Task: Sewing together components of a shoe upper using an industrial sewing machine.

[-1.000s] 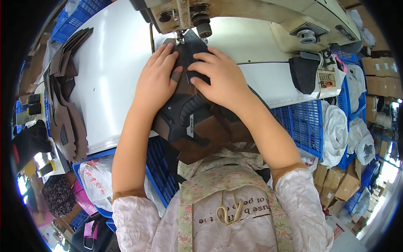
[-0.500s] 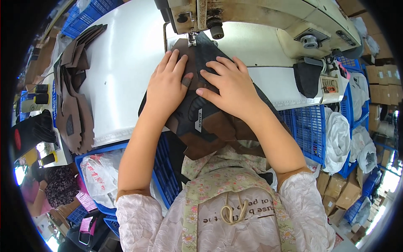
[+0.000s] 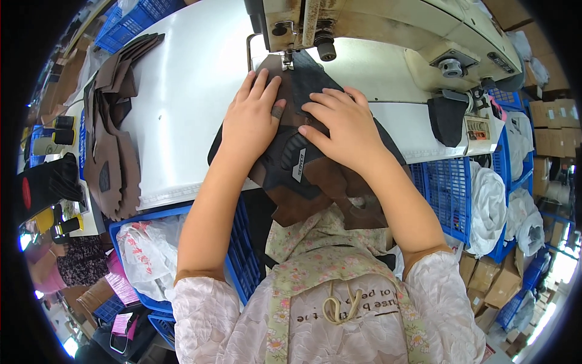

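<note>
**Both hands flat on the shoe upper under the needle**

We're looking straight down at the white tabletop (image 3: 182,109), and at centre frame lies the dark brown and black shoe upper (image 3: 303,164), its top edge tucked under the presser foot (image 3: 287,59) of the sewing machine (image 3: 388,30) that fills the upper middle and upper right of the frame. The lower part of the upper hangs over the near edge of the tabletop toward our lap.

Our left hand (image 3: 251,124) lies palm down on the left side of the piece, fingers spread and pointing up toward the presser foot; nothing is pinched, the grip is open and simply pressing flat. Our right hand (image 3: 342,130) sits just beside it on the right side of the piece, fingers stretched toward frame left, also flat and open, pressing rather than clasping. The fingertips of the two hands are near one another over the middle of the upper.

At the left of the frame a stack of brown cut pieces (image 3: 112,133) rests on the tabletop, well apart from the hands. Blue plastic crates (image 3: 451,194) sit at the right below the tabletop edge, with white bundles (image 3: 488,206) just beyond them.
</note>
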